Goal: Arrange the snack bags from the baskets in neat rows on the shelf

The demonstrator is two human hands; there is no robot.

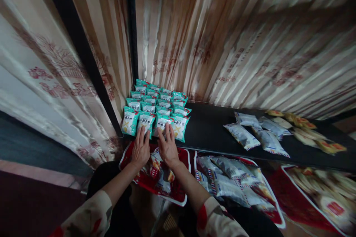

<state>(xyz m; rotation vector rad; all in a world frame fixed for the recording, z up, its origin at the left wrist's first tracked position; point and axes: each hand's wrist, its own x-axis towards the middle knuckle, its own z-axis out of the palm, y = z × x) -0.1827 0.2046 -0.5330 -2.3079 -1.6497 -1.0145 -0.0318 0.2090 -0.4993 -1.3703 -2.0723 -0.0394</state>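
Several rows of small teal-and-white snack packets (148, 109) stand upright, close together, at the left end of the black shelf (205, 126). My left hand (141, 150) has its fingers stretched out against the lower front of one front-row packet (145, 119). Beside it, my right hand (168, 148) lies with spread fingers on the neighbouring front-row packet (163, 119). Neither hand grips anything; the thumbs are partly hidden. Below both hands is a red basket with a white rim (182, 203), holding a few red and silver packets (164, 185).
Silver packets (241, 136) and yellowish packets (311, 133) lie farther right on the shelf. A second basket (280, 222) is full of silver packets, and a third basket (303, 205) holds pale ones. Curtains (194, 37) hang behind, with a dark post (83, 48) at left.
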